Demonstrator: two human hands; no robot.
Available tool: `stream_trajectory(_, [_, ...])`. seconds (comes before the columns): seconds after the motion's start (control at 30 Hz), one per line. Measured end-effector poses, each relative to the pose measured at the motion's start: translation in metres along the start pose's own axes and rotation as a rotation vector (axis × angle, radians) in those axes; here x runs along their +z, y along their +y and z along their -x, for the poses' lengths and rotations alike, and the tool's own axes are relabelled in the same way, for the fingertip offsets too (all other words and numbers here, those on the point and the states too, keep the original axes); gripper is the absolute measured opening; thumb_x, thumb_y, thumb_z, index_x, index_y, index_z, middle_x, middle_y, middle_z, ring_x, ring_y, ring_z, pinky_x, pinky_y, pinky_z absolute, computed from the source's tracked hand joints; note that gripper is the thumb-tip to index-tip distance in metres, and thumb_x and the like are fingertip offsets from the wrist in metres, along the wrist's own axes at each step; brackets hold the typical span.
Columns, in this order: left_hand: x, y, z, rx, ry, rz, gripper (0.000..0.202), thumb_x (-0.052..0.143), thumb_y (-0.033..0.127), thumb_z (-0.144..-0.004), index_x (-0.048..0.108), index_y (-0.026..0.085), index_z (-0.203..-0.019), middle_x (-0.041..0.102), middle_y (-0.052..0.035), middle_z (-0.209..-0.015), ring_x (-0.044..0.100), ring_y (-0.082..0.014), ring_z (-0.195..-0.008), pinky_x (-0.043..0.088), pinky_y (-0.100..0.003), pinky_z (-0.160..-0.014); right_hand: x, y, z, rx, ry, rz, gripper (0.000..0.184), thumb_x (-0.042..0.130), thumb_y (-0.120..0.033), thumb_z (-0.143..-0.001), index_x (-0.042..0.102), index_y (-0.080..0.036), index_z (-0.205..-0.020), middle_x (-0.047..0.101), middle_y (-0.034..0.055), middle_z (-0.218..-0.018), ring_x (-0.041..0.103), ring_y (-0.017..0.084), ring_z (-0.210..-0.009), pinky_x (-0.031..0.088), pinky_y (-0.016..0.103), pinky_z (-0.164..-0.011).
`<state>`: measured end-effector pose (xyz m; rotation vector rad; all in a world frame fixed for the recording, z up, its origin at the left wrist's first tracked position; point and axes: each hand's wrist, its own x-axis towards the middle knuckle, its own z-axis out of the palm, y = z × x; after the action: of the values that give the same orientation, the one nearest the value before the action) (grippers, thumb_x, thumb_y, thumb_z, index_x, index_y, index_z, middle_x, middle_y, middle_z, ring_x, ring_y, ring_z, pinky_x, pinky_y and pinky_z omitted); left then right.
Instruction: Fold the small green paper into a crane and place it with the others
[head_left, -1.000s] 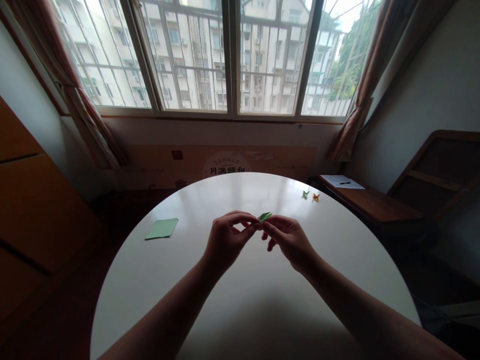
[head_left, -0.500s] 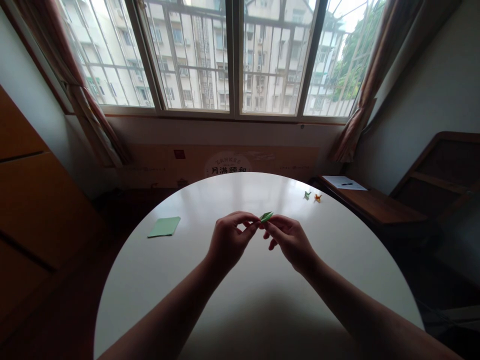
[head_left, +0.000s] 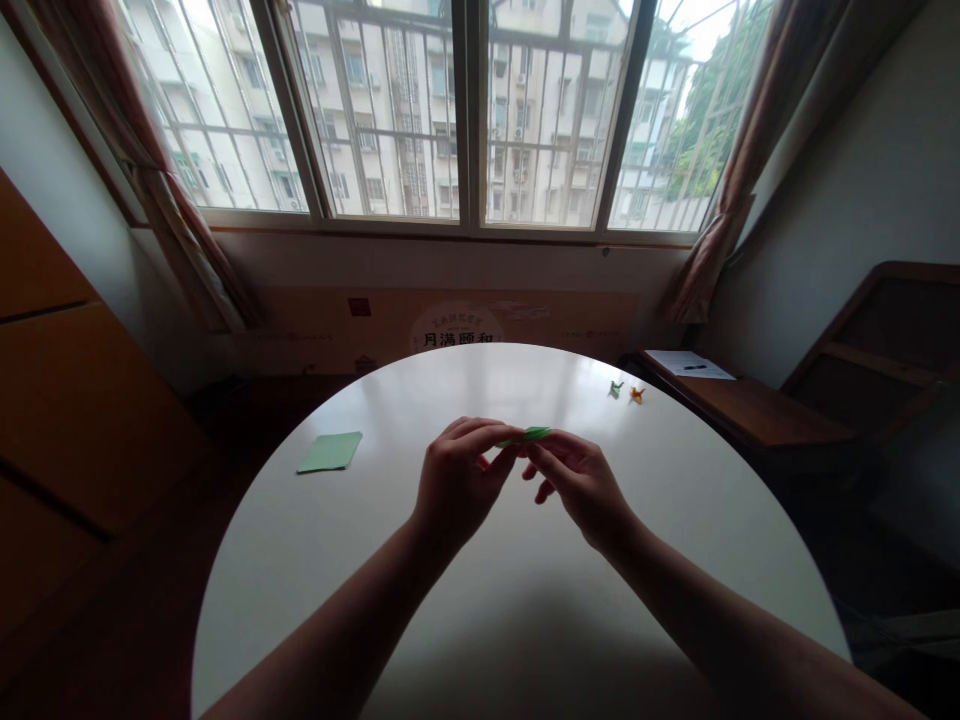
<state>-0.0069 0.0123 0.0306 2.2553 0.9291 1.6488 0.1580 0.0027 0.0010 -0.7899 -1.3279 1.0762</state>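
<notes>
Above the middle of a round white table [head_left: 480,620], both of my hands pinch a small folded green paper piece [head_left: 534,434]. My left hand [head_left: 456,482] grips its left end with curled fingers. My right hand [head_left: 577,482] holds the right end between thumb and fingers. Only the top edge of the paper shows between the fingertips. A stack of green paper sheets [head_left: 330,452] lies flat on the table to the left, apart from my hands.
Two tiny folded paper figures, one green [head_left: 615,389] and one orange [head_left: 637,394], stand near the table's far right edge. A dark wooden side table [head_left: 757,412] with a sheet and pen stands at the right. A barred window fills the back wall.
The green paper piece has tilted flatter between my fingertips, and my left fingers have closed further over it. The view has shifted slightly.
</notes>
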Motion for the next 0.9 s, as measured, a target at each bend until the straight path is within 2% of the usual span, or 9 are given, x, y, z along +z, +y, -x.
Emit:
stream_trajectory(0.1, [-0.0002, 0.0016, -0.0003, -0.067, -0.003, 0.057, 0.011, 0.075, 0.015, -0.081, 0.078, 0.021, -0.09, 0.075, -0.0047, -0.085, 0.07, -0.0177, -0.077, 0.054, -0.023, -0.054, -0.0003, -0.001, 0.0001, -0.016, 0.01, 0.012, 0.023, 0.076, -0.04, -0.082, 0.076, -0.022, -0.096, 0.071, 0.005, -0.083, 0.065, 0.017, -0.069, 0.051, 0.021, -0.042])
stream_trajectory(0.33, [0.0024, -0.0026, -0.0018, -0.327, -0.041, 0.278, 0.014, 0.079, 0.023, -0.077, 0.078, 0.019, -0.091, 0.076, -0.0046, -0.084, 0.068, -0.0175, -0.073, 0.052, -0.023, -0.054, -0.0024, -0.0032, -0.0001, -0.045, 0.019, 0.06, 0.022, 0.076, -0.039, -0.082, 0.076, -0.021, -0.094, 0.069, 0.0043, -0.079, 0.066, 0.018, -0.069, 0.051, 0.022, -0.043])
stream_trajectory(0.43, [0.0031, -0.0037, -0.0026, -0.373, -0.046, 0.311, 0.013, 0.079, 0.026, -0.077, 0.078, 0.018, -0.088, 0.075, -0.0043, -0.079, 0.068, -0.0176, -0.071, 0.051, -0.023, -0.052, -0.0031, -0.0041, 0.0001, -0.07, 0.026, 0.102, 0.021, 0.076, -0.039, -0.082, 0.076, -0.02, -0.092, 0.07, 0.0048, -0.079, 0.066, 0.019, -0.069, 0.051, 0.022, -0.043])
stream_trajectory(0.6, [0.003, -0.0018, -0.0016, -0.28, -0.073, 0.183, 0.003, 0.073, 0.019, -0.08, 0.076, 0.019, -0.082, 0.074, -0.0028, -0.079, 0.067, -0.0153, -0.069, 0.05, -0.02, -0.051, -0.0022, -0.0059, 0.0008, -0.067, 0.041, 0.133, 0.02, 0.075, -0.037, -0.081, 0.075, -0.02, -0.09, 0.069, 0.0035, -0.076, 0.066, 0.018, -0.068, 0.051, 0.022, -0.043])
stream_trajectory(0.9, [0.0003, -0.0006, -0.0002, 0.015, -0.084, -0.063, 0.018, 0.065, 0.004, -0.079, 0.074, 0.017, -0.087, 0.071, -0.0049, -0.087, 0.066, -0.0183, -0.079, 0.056, -0.024, -0.055, 0.0009, -0.0043, 0.002, -0.054, 0.043, 0.155, 0.019, 0.07, -0.037, -0.085, 0.073, -0.019, -0.091, 0.068, 0.0041, -0.079, 0.064, 0.018, -0.07, 0.051, 0.022, -0.044])
